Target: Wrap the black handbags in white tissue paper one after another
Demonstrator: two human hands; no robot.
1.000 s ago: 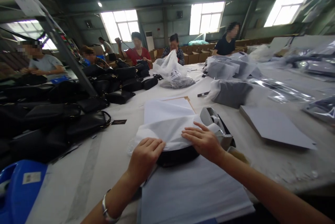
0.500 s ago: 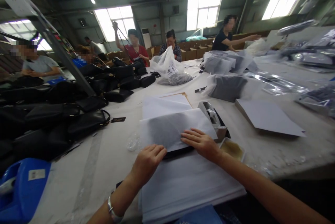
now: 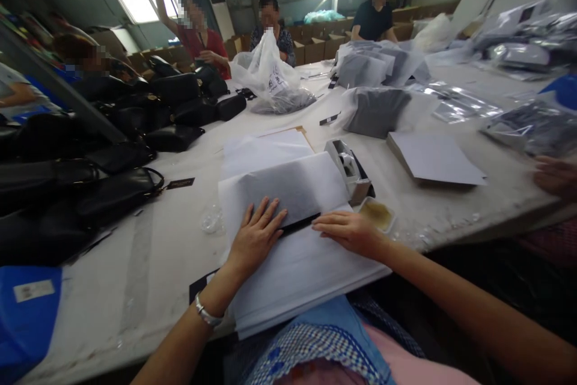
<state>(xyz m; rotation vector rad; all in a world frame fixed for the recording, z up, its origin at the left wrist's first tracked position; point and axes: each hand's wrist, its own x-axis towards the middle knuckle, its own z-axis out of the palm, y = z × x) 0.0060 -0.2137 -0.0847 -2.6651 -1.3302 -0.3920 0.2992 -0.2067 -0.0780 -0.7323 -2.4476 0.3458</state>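
A dark flat item, its kind hidden, lies under a sheet of thin white paper (image 3: pixel 311 178); its black near edge (image 3: pixel 300 224) shows. My left hand (image 3: pixel 259 232) rests on the wrapped item's near left part, fingers spread. Flat and stretched out, the fingers of my right hand (image 3: pixel 351 232) touch the paper just right of that black edge; the thumb is mostly hidden. Beneath both hands lies a stack of white paper sheets (image 3: pixel 288 289). A tape dispenser (image 3: pixel 345 166) stands behind my right hand, with a small dish holding a yellowish pad (image 3: pixel 377 215) beside it.
Many black handbags (image 3: pixel 121 193) crowd the left side. A blue plastic container (image 3: pixel 27 313) sits at the near left. A stack of white boards (image 3: pixel 437 160), paper-wrapped items (image 3: pixel 376 112) and clear plastic bags (image 3: pixel 536 124) lie to the right. Co-workers stand across the table; another person's hand (image 3: pixel 556 178) shows at right.
My left hand has moved from the front edge onto the wrapped item and spread its fingers. My right hand has come nearer, down to the front edge. The view has tilted down.
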